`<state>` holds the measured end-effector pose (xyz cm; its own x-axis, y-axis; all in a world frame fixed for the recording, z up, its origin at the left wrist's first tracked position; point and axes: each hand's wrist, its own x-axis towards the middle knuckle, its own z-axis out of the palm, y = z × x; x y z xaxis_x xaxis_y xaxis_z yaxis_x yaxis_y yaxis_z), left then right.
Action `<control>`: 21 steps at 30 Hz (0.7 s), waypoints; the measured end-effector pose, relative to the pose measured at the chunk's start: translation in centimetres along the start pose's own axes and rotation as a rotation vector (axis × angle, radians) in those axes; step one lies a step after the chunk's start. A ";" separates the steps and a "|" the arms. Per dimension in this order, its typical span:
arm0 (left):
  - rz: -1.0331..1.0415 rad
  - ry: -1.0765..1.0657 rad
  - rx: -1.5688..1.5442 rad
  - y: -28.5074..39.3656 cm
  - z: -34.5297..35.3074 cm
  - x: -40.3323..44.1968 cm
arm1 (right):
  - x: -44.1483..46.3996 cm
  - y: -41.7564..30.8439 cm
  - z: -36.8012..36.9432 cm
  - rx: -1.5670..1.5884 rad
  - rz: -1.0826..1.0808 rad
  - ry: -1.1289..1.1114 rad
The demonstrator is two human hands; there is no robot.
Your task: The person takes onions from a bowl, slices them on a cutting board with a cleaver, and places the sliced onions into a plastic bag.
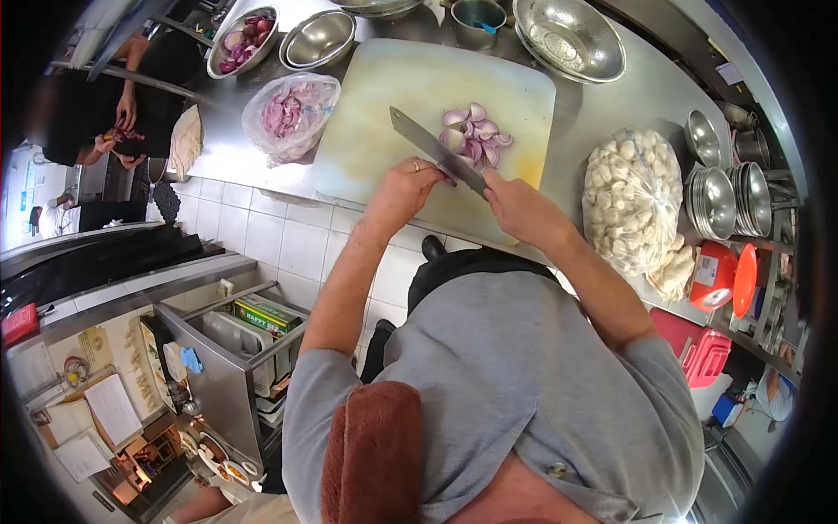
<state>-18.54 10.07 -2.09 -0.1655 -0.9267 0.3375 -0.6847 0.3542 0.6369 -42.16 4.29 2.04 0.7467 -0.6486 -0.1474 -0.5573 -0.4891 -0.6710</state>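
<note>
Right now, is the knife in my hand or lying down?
In hand: your right hand is closed on the knife, over the cutting board.

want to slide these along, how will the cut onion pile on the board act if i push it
The cut onion would probably scatter rather than move as one, since its pieces lie loose. Curved pieces may rock, resting at different angles. They might slide easily, since the cutting board looks flat.
</note>
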 end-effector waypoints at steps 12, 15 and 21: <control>-0.032 0.045 0.006 0.0 0.2 -0.3 | -1.0 -0.8 -0.1 -0.033 0.002 -0.102; -0.050 0.025 0.027 -0.2 0.3 -0.3 | 1.4 0.1 1.1 -0.058 -0.041 -0.051; -0.046 0.040 -0.007 -0.2 0.5 -0.6 | 0.1 -1.4 -1.9 -0.007 0.000 -0.076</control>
<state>-18.63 10.45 -2.76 -0.1052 -0.9363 0.3351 -0.6862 0.3123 0.6569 -42.00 3.80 4.28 0.7721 -0.6026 -0.2021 -0.5595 -0.4935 -0.6659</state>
